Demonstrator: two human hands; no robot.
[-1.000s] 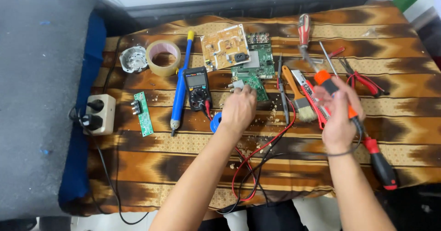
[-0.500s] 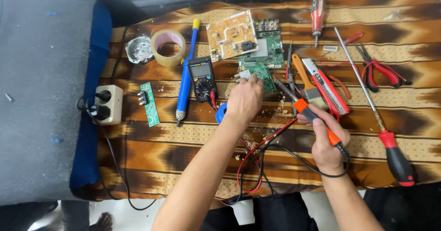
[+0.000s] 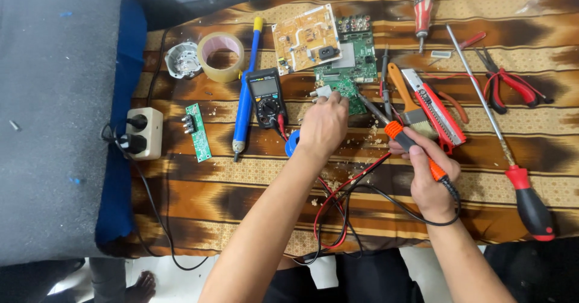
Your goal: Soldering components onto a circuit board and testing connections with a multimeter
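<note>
Brown patterned cloth (image 3: 253,182) covers the bench. Your left hand (image 3: 324,125) pinches the green circuit board (image 3: 348,89) just right of the multimeter (image 3: 267,97). Your right hand (image 3: 429,179), further right of the multimeter, is clamped on the soldering iron (image 3: 405,139), tip at the board.

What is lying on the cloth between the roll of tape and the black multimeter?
In the head view, a blue-handled tool with a yellow top lies lengthwise between the roll of tape and the black multimeter, close beside the meter.
</note>
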